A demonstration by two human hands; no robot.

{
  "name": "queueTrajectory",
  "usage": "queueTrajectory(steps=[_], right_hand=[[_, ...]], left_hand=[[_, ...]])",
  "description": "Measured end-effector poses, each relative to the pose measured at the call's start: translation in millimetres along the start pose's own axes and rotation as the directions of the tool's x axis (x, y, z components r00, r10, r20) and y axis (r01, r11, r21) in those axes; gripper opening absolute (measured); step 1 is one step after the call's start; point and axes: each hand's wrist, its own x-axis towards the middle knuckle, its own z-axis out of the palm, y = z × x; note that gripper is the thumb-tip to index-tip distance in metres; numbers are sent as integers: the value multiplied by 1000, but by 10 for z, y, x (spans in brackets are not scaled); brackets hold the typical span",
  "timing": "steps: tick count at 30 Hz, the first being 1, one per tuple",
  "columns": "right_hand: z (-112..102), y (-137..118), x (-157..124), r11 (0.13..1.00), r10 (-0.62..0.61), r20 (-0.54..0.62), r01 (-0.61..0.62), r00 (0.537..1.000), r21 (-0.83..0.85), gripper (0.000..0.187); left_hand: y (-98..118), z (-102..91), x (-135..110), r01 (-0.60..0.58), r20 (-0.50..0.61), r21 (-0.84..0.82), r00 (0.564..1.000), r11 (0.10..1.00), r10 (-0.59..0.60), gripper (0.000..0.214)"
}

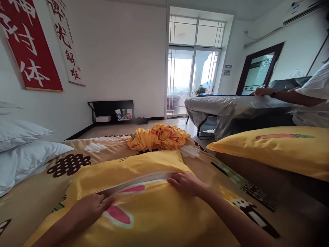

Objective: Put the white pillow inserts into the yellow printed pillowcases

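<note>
Head: yellow pink-printed pillow (151,216), hem between fingers of left hand (90,207) and right hand (187,184).

A pillow (154,212) lies on the bed (33,195), crumpled cloth (159,137) behind it, stacked pillows (23,151) left, a second pillow (277,151) right.

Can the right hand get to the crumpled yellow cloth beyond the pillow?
Probably yes: the right hand rests on the pillow, with nothing standing between it and the crumpled yellow cloth.

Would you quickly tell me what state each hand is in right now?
Left hand: shut, pinching the edge of the yellow pillowcase.
Right hand: resting on the same edge, fingers bent; grip cannot be told.
</note>
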Motion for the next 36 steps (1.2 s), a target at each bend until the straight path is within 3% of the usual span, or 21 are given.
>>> queueTrajectory(steps=[3, 6, 10, 12, 15, 17, 19, 21, 24, 26, 28, 32, 36], right_hand=[[-148, 44, -19, 999, 22, -75, -25, 997, -45, 50], [-122, 25, -11, 981, 45, -148, -72, 988, -183, 47], [-118, -49, 52, 945, 55, -170, -107, 984, -310, 49], [-252, -55, 77, 925, 27, -269, -126, 963, -358, 51], [-482, -14, 110, 899, -27, -453, -176, 891, -400, 53], [-490, 29, 147, 907, -10, -483, -195, 876, -373, 51], [-317, 64, 185, 935, 14, -388, -150, 922, -321, 47], [-25, 84, 205, 960, 6, -239, -73, 971, -271, 42], [337, 105, 204, 966, -19, -140, -19, 990, -259, 40], [370, 135, 205, 959, -6, -150, -37, 989, -281, 45], [230, 177, 215, 948, 11, -177, -66, 984, -310, 48], [-289, 217, 224, 902, 75, -319, -201, 945, -382, 56], [-724, 209, 180, 840, 30, -598, -344, 801, -420, 57]], left_hand=[[-40, -98, -90, -78, 40, -66, 996, 995, 81, 58], [-34, -104, -136, -136, 3, -93, 991, 986, 137, 56], [-7, -124, -39, -29, -62, 39, 998, 999, 31, 57], [23, -304, 34, 16, -109, 127, 994, 992, -2, 54], [102, -715, 109, 46, -257, 209, 966, 977, 10, 52], [142, -856, 158, 86, -326, 285, 945, 955, 13, 52], [133, -731, 225, 80, -292, 427, 955, 901, 53, 49], [68, -363, 299, -30, -144, 523, 982, 852, 123, 47], [-68, 231, 389, -184, 34, 429, 982, 884, 187, 46], [-111, 374, 420, -160, 25, 379, 986, 912, 163, 48], [-68, 251, 431, -72, -58, 355, 993, 932, 98, 50], [234, -434, 459, 28, -245, 343, 968, 939, 60, 72], [539, -1108, 539, 106, -388, 468, 916, 877, 96, 78]])
